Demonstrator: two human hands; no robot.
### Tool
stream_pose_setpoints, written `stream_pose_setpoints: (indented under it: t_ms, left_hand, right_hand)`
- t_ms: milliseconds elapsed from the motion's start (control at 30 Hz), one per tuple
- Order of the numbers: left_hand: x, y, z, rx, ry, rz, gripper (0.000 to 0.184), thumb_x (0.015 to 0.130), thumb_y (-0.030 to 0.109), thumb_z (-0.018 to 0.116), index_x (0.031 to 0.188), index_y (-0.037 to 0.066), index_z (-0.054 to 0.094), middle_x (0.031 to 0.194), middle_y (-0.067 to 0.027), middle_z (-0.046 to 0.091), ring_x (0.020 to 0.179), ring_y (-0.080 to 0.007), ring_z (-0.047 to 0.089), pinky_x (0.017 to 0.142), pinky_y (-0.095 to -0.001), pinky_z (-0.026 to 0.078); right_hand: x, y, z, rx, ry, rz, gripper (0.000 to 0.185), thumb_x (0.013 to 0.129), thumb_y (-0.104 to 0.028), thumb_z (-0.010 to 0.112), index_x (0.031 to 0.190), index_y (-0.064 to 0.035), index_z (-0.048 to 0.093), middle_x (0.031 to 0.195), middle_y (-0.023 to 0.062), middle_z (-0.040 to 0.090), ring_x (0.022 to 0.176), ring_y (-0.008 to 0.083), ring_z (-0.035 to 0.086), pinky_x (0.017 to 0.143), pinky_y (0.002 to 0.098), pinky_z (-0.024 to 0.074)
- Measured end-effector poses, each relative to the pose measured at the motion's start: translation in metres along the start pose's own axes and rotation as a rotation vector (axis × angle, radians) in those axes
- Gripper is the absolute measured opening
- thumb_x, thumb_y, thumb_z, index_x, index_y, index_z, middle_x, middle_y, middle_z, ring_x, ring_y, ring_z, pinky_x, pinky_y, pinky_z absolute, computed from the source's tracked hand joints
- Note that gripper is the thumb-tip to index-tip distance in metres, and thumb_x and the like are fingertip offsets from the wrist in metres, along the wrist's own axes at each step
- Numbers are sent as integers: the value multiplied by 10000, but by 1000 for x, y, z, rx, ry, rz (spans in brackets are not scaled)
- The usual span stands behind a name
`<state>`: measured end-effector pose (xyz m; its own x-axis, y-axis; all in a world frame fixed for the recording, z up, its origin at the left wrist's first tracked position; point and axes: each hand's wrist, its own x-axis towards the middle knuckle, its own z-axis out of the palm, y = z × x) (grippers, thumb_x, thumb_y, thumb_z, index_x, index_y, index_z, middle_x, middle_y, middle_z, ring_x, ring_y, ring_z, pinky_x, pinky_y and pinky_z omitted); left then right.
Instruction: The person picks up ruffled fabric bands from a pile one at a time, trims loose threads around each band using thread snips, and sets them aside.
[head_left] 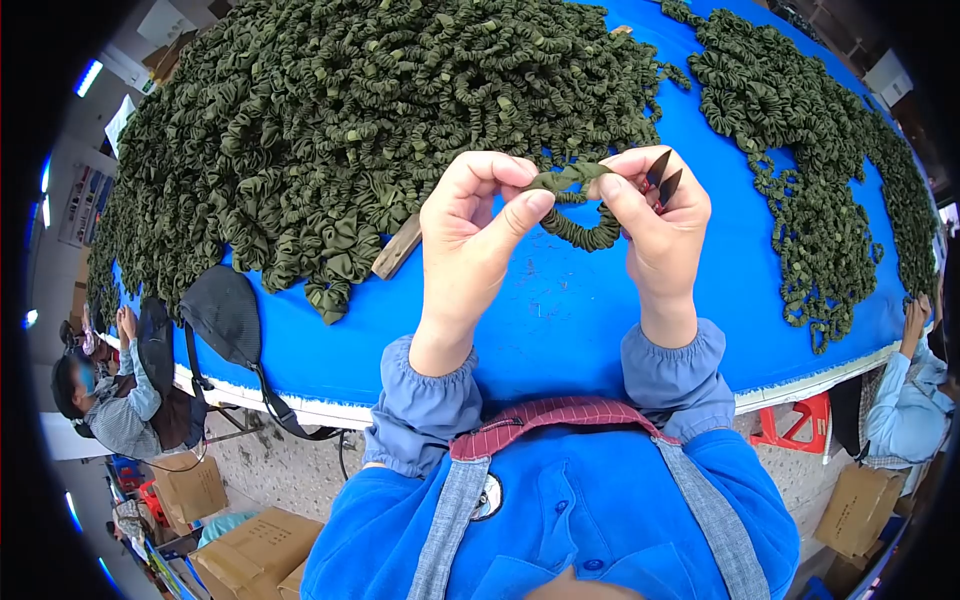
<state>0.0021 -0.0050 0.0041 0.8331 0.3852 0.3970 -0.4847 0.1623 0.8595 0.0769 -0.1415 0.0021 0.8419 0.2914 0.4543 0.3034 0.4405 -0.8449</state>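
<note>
A dark green fabric scrunchie [582, 236] is stretched between my two hands above the table. My left hand [465, 225] pinches its flat, less gathered stretch between thumb and fingers. On the other side my right hand [665, 225] pinches the same stretch, and the gathered loop hangs below. Small thread snips [668, 186] are also tucked in my right hand, their dark blades pointing up and away past the fingers. Beyond my hands rises a large heap of similar green scrunchies [400, 110].
The blue-covered table [560, 340] carries a second green heap [790, 120] at right. A wooden strip [397, 248] pokes from the big heap. A black bag [225, 315] lies at the left edge. Co-workers sit left [140, 395] and right [905, 400]. Cardboard boxes [262, 555] stand below.
</note>
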Motion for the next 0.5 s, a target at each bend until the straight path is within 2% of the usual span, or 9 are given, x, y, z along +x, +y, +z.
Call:
stream_pose_setpoints:
  t_ms: [200, 233, 367, 500]
  left_hand:
    - [4, -5, -3, -98, 44, -132, 194, 821, -27, 610, 1007, 7, 564, 996, -76, 594, 866, -118, 546, 776, -212, 443]
    - [6, -6, -5, -104, 15, -130, 194, 821, -27, 610, 1007, 7, 564, 996, -76, 594, 866, -118, 546, 776, -212, 443]
    - [8, 2, -14, 60, 166, -34, 231, 848, -10, 563, 1078, -3, 580, 1046, -91, 599, 857, -127, 557, 778, -218, 438]
    - [9, 9, -26, -64, 107, 18, 230, 883, 49, 563, 1101, -25, 560, 1023, -120, 595, 866, -153, 566, 826, -255, 469]
  right_hand:
    - [6, 6, 3, 96, 53, 130, 135, 793, 4, 627, 925, 0, 602, 756, 68, 622, 624, 66, 549, 529, 145, 410]
    - [8, 8, 3, 137, 102, 144, 147, 791, -2, 631, 936, 1, 602, 749, 67, 621, 600, 64, 535, 507, 144, 396]
    - [13, -9, -37, 187, 331, 102, 196, 793, -19, 634, 984, 4, 597, 751, 71, 623, 538, 57, 488, 453, 147, 350]
    - [-30, -48, -117, 111, 627, 46, 275, 803, -44, 634, 1066, 10, 576, 799, 85, 641, 478, 41, 396, 400, 161, 272]
